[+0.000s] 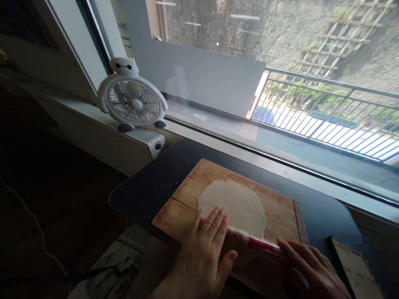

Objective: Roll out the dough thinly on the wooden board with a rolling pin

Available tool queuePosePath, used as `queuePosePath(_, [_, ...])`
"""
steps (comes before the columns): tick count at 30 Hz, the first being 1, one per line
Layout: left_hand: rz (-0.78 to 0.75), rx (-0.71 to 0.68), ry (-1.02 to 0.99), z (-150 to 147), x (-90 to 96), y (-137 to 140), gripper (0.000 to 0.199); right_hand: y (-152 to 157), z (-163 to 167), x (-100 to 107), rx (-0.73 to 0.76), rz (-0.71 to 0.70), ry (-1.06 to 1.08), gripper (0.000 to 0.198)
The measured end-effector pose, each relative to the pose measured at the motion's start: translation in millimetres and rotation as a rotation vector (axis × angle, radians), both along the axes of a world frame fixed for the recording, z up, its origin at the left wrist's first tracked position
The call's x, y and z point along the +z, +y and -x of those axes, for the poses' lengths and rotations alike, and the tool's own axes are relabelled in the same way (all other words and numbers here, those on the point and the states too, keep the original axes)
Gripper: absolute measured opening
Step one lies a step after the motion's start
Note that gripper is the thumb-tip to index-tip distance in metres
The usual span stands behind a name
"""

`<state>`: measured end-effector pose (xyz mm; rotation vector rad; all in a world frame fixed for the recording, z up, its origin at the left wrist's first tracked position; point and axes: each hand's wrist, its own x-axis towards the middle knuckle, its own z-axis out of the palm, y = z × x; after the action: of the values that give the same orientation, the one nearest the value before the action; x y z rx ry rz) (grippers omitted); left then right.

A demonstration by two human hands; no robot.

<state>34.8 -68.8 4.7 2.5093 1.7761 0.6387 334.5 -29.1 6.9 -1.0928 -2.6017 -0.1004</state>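
A thin, roughly round sheet of pale dough (235, 203) lies on a wooden board (280, 209). Across its near edge runs a red and white cylinder with a shiny, wrapper-like surface (263, 243), used like a rolling pin. My left hand (207, 245) lies over the cylinder's left end, fingers stretched forward onto the dough's near left edge and thumb out to the side. At the right end, the fingers of my right hand (311, 265) bend over the cylinder; its thumb is hidden. The dough's nearest part is partly covered by the cylinder and my left hand.
The board rests on a dark table (140, 195) beside a window sill (218, 145). A white character-shaped fan (135, 104) stands on a radiator-like unit (149, 139) at the left. A flat light-coloured object (352, 265) is at the lower right.
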Motion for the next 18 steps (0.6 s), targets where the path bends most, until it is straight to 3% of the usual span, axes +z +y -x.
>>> queuePosePath(2, [-0.012,0.029,0.003,2.6,-1.2,21.0,0.059,27.2,9.0,0.2,-0.058,0.019,0.004,0.040])
queuePosePath(6, [0.058,0.220,-0.003,2.0,8.9,117.4,0.062,89.9,55.0,9.1,-0.141,0.036,0.031,0.035])
queuePosePath(8, [0.096,0.280,-0.021,3.1,14.3,142.2,0.062,108.2,79.7,13.1,-0.211,0.039,0.035,0.039])
queuePosePath(10, [0.046,0.243,-0.031,5.3,13.7,131.4,0.059,112.7,97.0,12.9,-0.235,0.027,0.022,0.040])
queuePosePath(14, [-0.143,0.053,0.020,8.4,-9.5,49.7,0.053,109.0,116.4,6.7,-0.147,0.050,-0.099,0.043])
queuePosePath(16, [-0.223,0.063,0.042,9.5,-21.5,21.9,0.052,120.3,134.3,8.8,-0.110,0.106,-0.142,0.045])
queuePosePath(18, [-0.257,0.152,0.023,13.9,-26.5,17.6,0.049,142.8,165.2,15.1,-0.074,0.161,-0.153,0.047])
